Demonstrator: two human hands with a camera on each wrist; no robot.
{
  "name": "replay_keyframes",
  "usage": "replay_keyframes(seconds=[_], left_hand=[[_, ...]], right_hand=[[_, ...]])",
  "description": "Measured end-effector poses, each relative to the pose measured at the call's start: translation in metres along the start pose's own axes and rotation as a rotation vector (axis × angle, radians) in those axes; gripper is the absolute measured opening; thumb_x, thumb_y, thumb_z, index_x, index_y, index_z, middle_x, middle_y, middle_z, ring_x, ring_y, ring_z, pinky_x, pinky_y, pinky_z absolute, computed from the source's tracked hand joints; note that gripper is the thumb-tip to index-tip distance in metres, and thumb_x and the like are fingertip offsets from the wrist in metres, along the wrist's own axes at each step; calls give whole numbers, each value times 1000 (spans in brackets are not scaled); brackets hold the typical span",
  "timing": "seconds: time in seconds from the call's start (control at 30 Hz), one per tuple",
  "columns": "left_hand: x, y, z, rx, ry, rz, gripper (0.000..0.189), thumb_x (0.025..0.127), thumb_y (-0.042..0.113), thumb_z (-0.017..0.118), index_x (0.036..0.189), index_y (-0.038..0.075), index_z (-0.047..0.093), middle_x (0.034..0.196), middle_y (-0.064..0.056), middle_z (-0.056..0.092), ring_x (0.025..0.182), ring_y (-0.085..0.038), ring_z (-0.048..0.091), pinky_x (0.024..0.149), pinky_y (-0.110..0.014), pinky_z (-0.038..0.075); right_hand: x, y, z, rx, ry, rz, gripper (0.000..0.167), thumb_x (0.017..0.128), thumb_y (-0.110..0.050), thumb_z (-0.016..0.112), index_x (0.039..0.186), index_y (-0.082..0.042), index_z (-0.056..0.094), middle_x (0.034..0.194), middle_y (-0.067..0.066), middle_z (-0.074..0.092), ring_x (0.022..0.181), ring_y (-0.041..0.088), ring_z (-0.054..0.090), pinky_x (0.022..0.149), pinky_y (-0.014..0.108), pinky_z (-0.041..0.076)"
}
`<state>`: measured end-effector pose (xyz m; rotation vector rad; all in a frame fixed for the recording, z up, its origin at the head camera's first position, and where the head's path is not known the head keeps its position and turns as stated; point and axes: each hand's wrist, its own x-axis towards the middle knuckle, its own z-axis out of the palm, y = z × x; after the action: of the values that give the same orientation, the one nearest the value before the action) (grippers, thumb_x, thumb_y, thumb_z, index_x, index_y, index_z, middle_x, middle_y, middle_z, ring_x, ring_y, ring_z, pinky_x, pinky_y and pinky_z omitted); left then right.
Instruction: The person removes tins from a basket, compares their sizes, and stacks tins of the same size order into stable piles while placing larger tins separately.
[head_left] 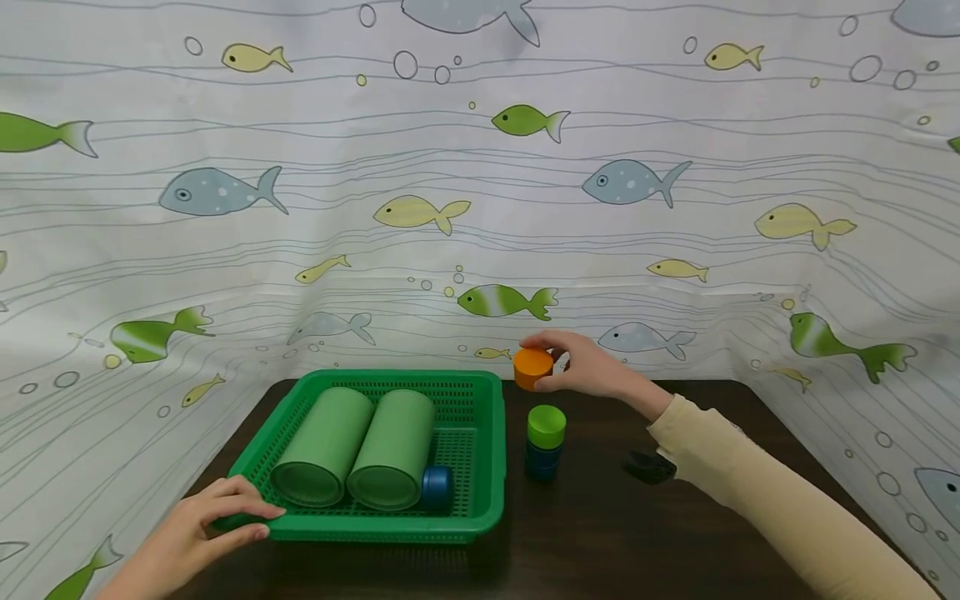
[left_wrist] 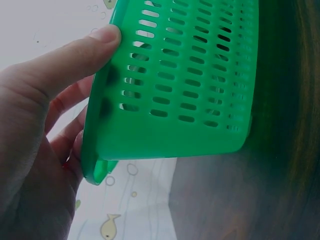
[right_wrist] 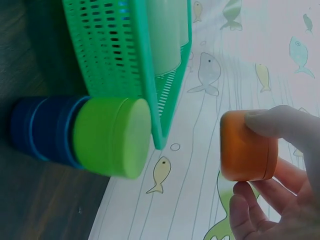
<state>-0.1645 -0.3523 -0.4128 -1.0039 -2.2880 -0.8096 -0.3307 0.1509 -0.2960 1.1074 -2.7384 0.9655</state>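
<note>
My right hand (head_left: 581, 364) pinches a small round orange container (head_left: 533, 368) between thumb and fingers, up in the air beyond the stack. Below it stands a stack on the table: a lime-green round container (right_wrist: 112, 136) on top of dark blue ones (head_left: 543, 461). At the front left corner of the green plastic basket (head_left: 390, 527), my left hand (head_left: 213, 525) holds the rim; the left wrist view shows the thumb on the outer wall and fingers behind the rim. Inside the basket lie two large pale green cylinders (head_left: 330, 437) side by side, with a blue container (head_left: 437, 487) at their right.
The dark wooden table (head_left: 600, 533) carries the basket on its left half and the stack just right of it. A small black object (head_left: 649, 467) lies beneath the right forearm. A fish-patterned white sheet (head_left: 480, 167) rises behind and along both sides.
</note>
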Motion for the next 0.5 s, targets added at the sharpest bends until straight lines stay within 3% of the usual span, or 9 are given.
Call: replay_keyframes(seconds=[0.5], left_hand=[[0,1,0,11,2,-6,52,65,-12,81,107,19,75,96,13,60,86,4,52,67,-13,38]], right_hand=[[-24,13,-4,4,-76,-31,55,85,-25,77,135,-13,57,131,9,63,102,22,59,80,33,54]])
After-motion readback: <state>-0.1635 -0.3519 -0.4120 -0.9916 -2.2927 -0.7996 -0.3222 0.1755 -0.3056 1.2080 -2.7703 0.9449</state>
